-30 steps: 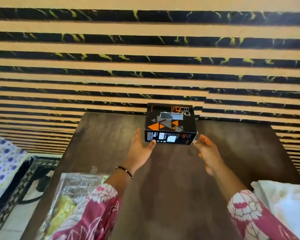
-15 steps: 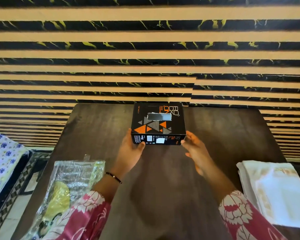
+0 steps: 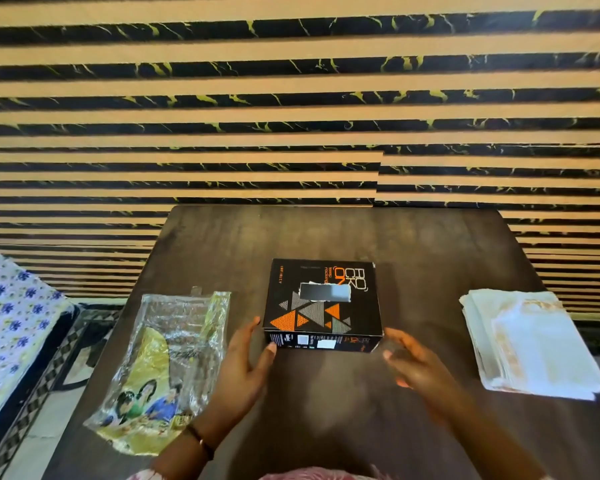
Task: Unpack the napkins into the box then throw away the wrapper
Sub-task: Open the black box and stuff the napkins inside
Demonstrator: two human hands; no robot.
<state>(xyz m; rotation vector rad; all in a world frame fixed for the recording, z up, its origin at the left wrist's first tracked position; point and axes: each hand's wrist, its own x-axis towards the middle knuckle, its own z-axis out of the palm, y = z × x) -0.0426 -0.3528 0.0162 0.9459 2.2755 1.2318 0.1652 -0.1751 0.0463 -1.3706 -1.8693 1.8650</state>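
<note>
Black tissue box [image 3: 323, 306] is sitting mid-worktop [image 3: 430, 244], slot up. Left hand [image 3: 246, 358] is touching its near-left corner, grip apart; right hand [image 3: 409, 362] is hovering apart just beside its right end. Napkin stack [image 3: 530, 344] is lying toward the right edge, nearer the right hand, long axis running front-to-back; empty wrapper [image 3: 167, 358] is lying toward the left edge.

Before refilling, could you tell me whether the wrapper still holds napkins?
Empty: the wrapper lies flat and see-through; the napkins sit stacked right of the box.

the right hand [image 3: 411, 362] is motion-blurred; small print on the box [image 3: 321, 303] front is unreadable.
</note>
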